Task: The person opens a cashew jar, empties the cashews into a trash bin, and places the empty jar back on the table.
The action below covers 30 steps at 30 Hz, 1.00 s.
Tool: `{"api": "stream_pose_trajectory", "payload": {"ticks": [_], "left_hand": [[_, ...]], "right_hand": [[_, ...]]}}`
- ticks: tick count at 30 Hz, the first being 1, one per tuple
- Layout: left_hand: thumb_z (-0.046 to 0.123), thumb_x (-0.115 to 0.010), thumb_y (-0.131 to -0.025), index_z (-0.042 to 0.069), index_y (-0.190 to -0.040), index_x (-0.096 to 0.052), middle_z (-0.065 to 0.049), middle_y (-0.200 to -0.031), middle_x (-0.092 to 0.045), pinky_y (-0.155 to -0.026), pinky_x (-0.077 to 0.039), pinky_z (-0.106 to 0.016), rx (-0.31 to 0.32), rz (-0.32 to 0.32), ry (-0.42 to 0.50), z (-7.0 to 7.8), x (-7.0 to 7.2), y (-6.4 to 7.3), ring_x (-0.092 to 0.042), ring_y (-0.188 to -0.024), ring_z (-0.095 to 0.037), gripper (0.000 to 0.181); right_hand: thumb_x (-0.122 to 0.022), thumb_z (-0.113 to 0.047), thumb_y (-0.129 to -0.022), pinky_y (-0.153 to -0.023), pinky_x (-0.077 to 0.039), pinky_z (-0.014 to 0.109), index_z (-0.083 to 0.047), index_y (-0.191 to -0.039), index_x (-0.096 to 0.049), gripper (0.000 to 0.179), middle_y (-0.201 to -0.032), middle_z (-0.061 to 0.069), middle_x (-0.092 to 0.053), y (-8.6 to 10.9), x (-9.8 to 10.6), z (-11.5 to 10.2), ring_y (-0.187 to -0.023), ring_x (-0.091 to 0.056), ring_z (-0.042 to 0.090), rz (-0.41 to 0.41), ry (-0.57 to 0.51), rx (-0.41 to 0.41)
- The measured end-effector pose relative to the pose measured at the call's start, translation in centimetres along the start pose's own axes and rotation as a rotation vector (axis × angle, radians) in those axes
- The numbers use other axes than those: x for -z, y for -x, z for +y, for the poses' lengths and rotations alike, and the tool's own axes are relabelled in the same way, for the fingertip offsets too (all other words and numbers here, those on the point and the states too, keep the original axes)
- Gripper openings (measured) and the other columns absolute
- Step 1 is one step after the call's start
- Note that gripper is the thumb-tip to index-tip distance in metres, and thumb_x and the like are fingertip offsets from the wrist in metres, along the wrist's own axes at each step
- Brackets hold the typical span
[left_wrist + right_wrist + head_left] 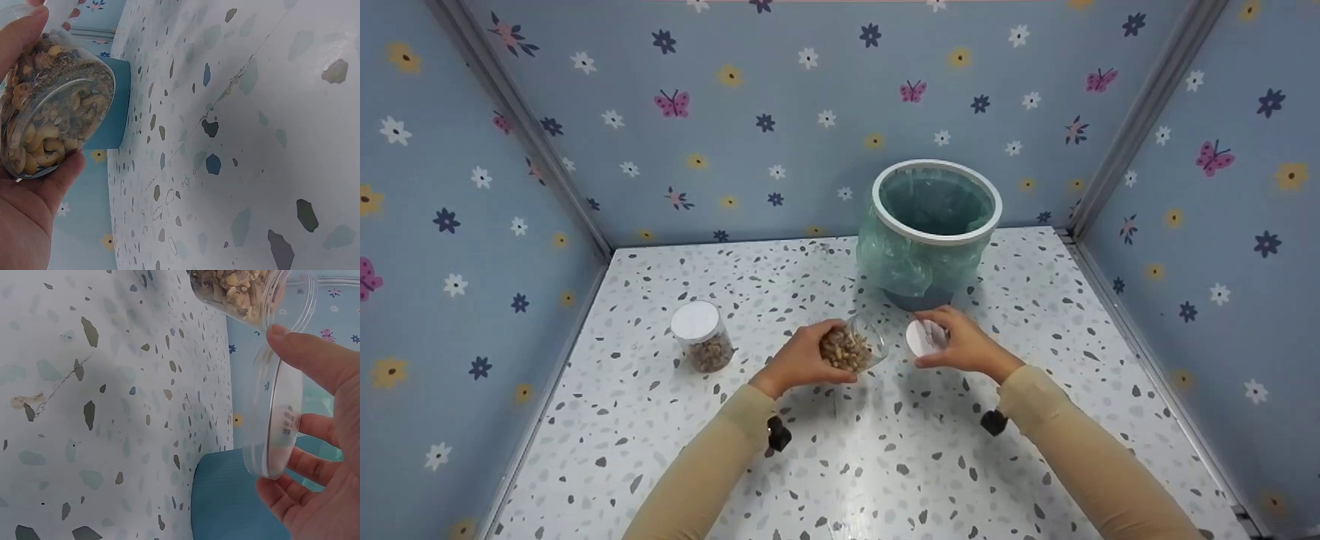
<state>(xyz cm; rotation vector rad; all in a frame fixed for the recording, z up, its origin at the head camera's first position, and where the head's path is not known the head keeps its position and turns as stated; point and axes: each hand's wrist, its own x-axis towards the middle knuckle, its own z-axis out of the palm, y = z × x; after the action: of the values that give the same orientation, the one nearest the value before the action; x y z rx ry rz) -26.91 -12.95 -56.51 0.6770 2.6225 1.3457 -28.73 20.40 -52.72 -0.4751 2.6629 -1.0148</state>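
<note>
My left hand (802,360) grips a clear plastic jar (104,73), tilted with its open mouth toward the right. Mixed nuts (844,351) fill its lower part, and cashews (49,147) show through its bottom in the left wrist view. Thumb and fingers of my right hand (964,346) hold a round white lid (924,339) by its edge, a short way right of the jar's mouth. Small print and a clear rim show on the lid (283,417) in the right wrist view.
A second jar (709,352) with a white cap stands upright on the left, holding brown contents. Behind my right hand stands a blue bin (919,298) with a green liner bag and white ring. Flower-patterned walls (780,75) enclose the speckled table (870,465) on three sides.
</note>
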Motion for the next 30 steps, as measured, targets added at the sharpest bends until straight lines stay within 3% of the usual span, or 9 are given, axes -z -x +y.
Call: {"api": "stream_pose_trajectory", "payload": {"ticks": [9,20,25,30], "left_hand": [[0.040,-0.102,-0.073,0.006,-0.155,-0.057,-0.017,-0.147,-0.067,-0.115,-0.054,-0.051,0.004,0.003,0.002,-0.2,-0.1,0.0,-0.066,-0.131,-0.031,0.099],[0.039,-0.102,-0.073,0.005,-0.155,-0.057,-0.016,-0.148,-0.066,-0.116,-0.053,-0.051,-0.003,0.003,0.010,-0.2,-0.1,0.1,-0.066,-0.132,-0.031,0.099],[0.039,-0.102,-0.073,0.007,-0.155,-0.057,-0.015,-0.147,-0.066,-0.116,-0.053,-0.050,0.008,-0.003,0.004,-0.2,-0.1,0.1,-0.066,-0.131,-0.030,0.098],[0.040,-0.101,-0.073,0.007,-0.154,-0.057,-0.016,-0.145,-0.068,-0.115,-0.054,-0.051,0.008,0.001,0.003,-0.1,-0.1,0.2,-0.067,-0.129,-0.030,0.098]], "right_hand": [[-0.099,-0.024,-0.079,-0.121,-0.042,0.066,-0.003,-0.154,-0.059,0.087,-0.157,0.024,-0.056,-0.1,-1.1,2.0,-0.148,-0.050,0.047,0.022,0.007,0.067],[-0.098,-0.025,-0.081,-0.127,-0.031,0.070,-0.006,-0.158,-0.056,0.089,-0.166,0.032,-0.041,0.1,-1.8,3.2,-0.157,-0.036,0.053,-0.006,-0.006,-0.041],[-0.099,-0.026,-0.080,-0.126,-0.036,0.067,-0.005,-0.156,-0.058,0.089,-0.160,0.027,-0.051,0.2,-2.3,3.7,-0.152,-0.044,0.049,-0.002,-0.001,-0.036],[-0.099,-0.028,-0.079,-0.126,-0.035,0.067,-0.007,-0.156,-0.058,0.089,-0.160,0.026,-0.050,0.2,-2.8,4.1,-0.152,-0.044,0.049,0.003,0.033,-0.037]]}}
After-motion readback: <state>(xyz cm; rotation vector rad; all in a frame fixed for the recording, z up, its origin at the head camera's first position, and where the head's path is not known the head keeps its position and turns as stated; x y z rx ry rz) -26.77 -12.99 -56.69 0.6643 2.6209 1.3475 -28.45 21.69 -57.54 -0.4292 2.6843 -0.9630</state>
